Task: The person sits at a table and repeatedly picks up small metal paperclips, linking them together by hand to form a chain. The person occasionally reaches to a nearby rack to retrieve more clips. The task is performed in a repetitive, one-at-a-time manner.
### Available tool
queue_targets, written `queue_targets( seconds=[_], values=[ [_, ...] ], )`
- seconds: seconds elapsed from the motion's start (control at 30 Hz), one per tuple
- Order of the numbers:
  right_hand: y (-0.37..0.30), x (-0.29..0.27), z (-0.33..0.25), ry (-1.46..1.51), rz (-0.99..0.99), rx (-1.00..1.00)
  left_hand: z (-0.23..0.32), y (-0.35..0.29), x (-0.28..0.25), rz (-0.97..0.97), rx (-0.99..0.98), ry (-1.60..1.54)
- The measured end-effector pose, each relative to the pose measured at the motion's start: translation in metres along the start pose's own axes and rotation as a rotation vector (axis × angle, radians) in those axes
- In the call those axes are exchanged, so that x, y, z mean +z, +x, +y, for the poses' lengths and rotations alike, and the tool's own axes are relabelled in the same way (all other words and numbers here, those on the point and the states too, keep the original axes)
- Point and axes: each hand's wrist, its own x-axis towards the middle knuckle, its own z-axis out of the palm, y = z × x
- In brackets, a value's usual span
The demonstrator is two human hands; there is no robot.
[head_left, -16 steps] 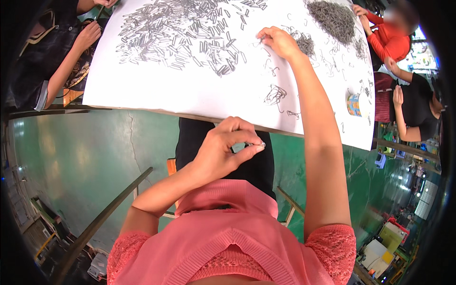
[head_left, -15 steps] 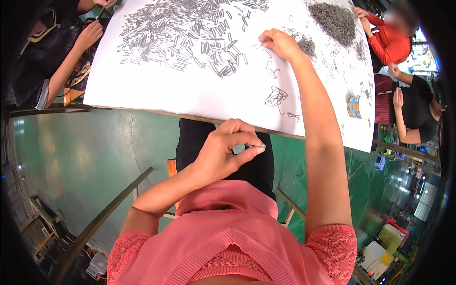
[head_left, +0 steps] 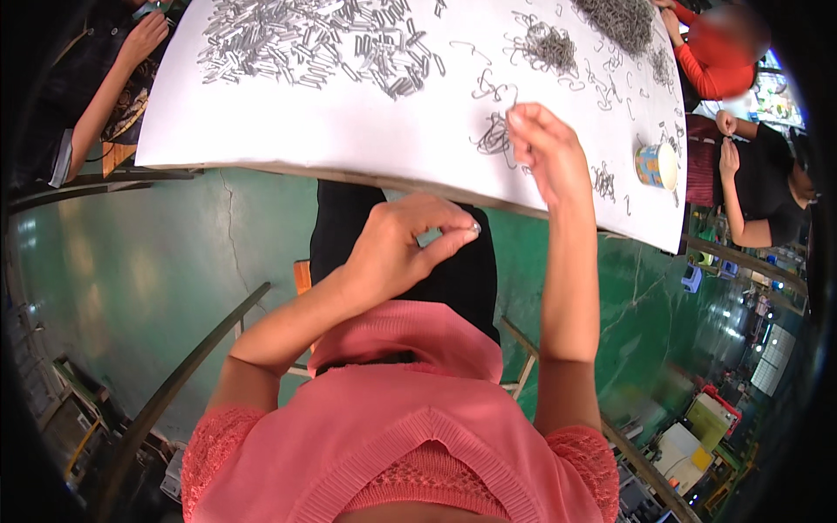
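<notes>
Over the front right part of the white table (head_left: 349,131), my right hand (head_left: 554,157) is closed, thumb and forefinger pinching a thin curved wire hook (head_left: 513,91). My left hand (head_left: 405,240) is below the table edge, above my lap. Its thumb and forefinger are pressed together on a small shiny metal piece (head_left: 476,228), mostly hidden by the fingertips. Beside my right hand lies a small tangle of wire hooks (head_left: 494,135). A wide heap of flat, narrow oval metal pieces (head_left: 305,44) is spread at the far left.
A dense dark heap of wire hooks (head_left: 621,24) and a smaller hook pile (head_left: 551,50) lie far right. A patterned paper cup (head_left: 656,166) stands near the right edge. Co-workers' arms (head_left: 103,96) are at the left; people in red (head_left: 715,78) and black (head_left: 757,205) are at the right.
My right hand has come back toward me from the far hooks, with a wire hook now visible in its fingers. My left hand keeps its pinch. The view has shifted slightly.
</notes>
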Motion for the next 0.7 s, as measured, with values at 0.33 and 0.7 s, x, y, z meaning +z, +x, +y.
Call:
queue_targets(
  seconds=[0.33,0.7],
  values=[
    [-0.131,0.051,0.036,0.281,0.155,-0.14,0.005,-0.006,0.01,0.019,0.017,0.081],
    [-0.124,0.061,0.065,0.09,0.289,-0.543,-0.021,0.013,-0.001,0.075,0.237,0.233]
  ],
)
